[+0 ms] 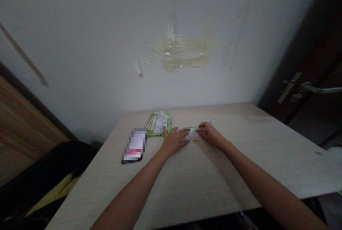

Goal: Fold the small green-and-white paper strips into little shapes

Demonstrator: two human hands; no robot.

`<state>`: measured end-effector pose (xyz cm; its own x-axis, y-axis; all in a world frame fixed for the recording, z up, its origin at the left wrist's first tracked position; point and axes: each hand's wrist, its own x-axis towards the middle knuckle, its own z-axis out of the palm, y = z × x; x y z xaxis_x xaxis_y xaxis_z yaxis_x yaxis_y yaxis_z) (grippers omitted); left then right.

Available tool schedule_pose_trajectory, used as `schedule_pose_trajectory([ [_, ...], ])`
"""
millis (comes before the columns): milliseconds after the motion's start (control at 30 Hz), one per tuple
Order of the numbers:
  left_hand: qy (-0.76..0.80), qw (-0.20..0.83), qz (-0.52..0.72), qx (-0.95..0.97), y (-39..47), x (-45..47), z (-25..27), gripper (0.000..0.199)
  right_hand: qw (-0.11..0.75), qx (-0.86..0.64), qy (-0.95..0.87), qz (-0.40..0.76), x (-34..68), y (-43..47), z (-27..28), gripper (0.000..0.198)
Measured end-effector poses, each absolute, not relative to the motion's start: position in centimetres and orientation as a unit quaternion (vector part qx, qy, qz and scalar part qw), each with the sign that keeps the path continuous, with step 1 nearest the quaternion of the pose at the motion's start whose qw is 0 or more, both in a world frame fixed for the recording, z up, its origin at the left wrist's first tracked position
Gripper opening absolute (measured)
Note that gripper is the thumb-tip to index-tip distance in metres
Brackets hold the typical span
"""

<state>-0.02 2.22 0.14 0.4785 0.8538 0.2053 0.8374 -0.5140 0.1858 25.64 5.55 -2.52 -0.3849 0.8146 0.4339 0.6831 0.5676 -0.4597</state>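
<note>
A small printed packet or card point(195, 137), white with yellow and reddish print, lies flat on the table between my hands. My left hand point(175, 141) rests on the tabletop with fingers spread, the fingertips at the packet's left edge. At its right edge, the fingers of my right hand point(208, 134) are bent and drawn together on it. Just behind the right hand, another small printed piece point(212, 121) shows in part. Left of the packet is a pile of green and white printed packets or cards point(159, 124), close to my left thumb.
A phone point(134, 144) with a blurred screen lies left on the pale wooden table point(187, 187). The wall point(107, 45) behind carries peeling clear tape point(179, 53). A dark door with a metal handle point(320, 89) stands right. Black and yellow fabric point(53, 191) is at lower left.
</note>
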Motion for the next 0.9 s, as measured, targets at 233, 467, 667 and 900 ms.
schedule_pose_trajectory([
  [233, 0.491, 0.026, 0.143, 0.859, 2.3, 0.0, 0.1, 0.045, 0.274, -0.486, -0.827, 0.070, 24.9, 5.6, -2.0, 0.029],
  [467, 0.495, 0.027, 0.140, 0.857, 2.2, 0.1, 0.1, 0.044, 0.206, -0.536, -0.819, 0.026, 24.1, 5.5, -1.7, 0.036],
  [667, 0.489, 0.041, 0.163, 0.856, 2.2, 0.0, -0.1, 0.043, 0.220, -0.536, -0.815, -0.001, 23.8, 4.8, -1.9, 0.039],
  [900, 0.494, 0.030, 0.149, 0.856, 2.1, 0.0, 0.0, 0.045, 0.279, -0.504, -0.817, 0.027, 24.5, 5.1, -2.4, 0.030],
])
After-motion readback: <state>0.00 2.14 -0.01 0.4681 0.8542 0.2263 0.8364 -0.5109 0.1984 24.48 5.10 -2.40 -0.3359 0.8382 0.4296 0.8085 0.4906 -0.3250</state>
